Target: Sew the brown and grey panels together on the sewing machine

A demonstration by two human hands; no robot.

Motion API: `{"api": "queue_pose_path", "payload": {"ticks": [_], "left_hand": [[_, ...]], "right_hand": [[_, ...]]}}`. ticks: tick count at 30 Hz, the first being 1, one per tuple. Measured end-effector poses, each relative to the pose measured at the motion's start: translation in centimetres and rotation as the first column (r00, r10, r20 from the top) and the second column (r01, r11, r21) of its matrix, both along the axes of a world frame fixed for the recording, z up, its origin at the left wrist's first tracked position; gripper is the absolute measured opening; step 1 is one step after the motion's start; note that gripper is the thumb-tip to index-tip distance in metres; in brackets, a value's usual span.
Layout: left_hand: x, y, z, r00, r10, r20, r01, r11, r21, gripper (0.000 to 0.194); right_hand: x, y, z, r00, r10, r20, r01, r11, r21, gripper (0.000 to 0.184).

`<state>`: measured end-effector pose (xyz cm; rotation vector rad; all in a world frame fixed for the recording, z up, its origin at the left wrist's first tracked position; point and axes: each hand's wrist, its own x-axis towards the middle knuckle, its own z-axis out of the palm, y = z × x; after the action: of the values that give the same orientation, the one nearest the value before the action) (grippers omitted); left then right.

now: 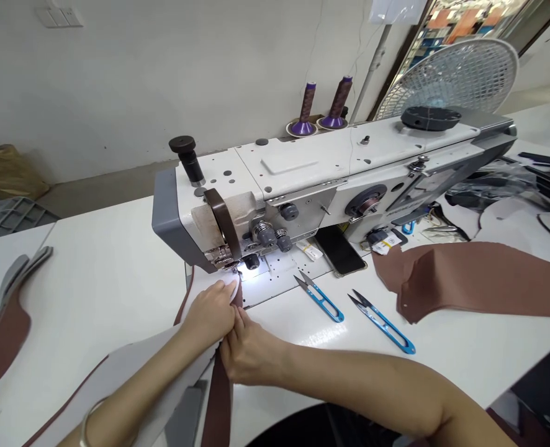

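Note:
Under the needle area of a white sewing machine (303,171) lies a brown piece of material with a pale grey backing (163,347). My left hand (211,310) presses on this piece close to the lit needle, its fingers closed on the edge. Right beside it, my right hand (251,351) pinches the brown strip (219,397) that hangs toward the table's front edge. The two hands touch at the fingertips. Exactly where the layers meet is hidden by the fingers.
Two blue thread snips (324,301) (387,326) and a black phone (341,251) lie right of the needle. Brown cut pieces (484,279) rest at the right, and more pieces (5,329) at the left. Thread cones (306,108) and a fan (452,81) stand behind.

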<state>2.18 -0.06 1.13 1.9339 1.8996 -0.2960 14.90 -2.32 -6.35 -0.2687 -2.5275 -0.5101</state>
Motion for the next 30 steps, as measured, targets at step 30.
{"api": "queue_pose_path", "payload": {"ticks": [30], "left_hand": [[-0.2, -0.5, -1.3, 0.998, -0.021, 0.058, 0.024, 0.998, -0.065, 0.059]], "right_hand": [[0.6, 0.2, 0.0, 0.993, -0.058, -0.1, 0.066, 0.995, 0.074, 0.025]]}}
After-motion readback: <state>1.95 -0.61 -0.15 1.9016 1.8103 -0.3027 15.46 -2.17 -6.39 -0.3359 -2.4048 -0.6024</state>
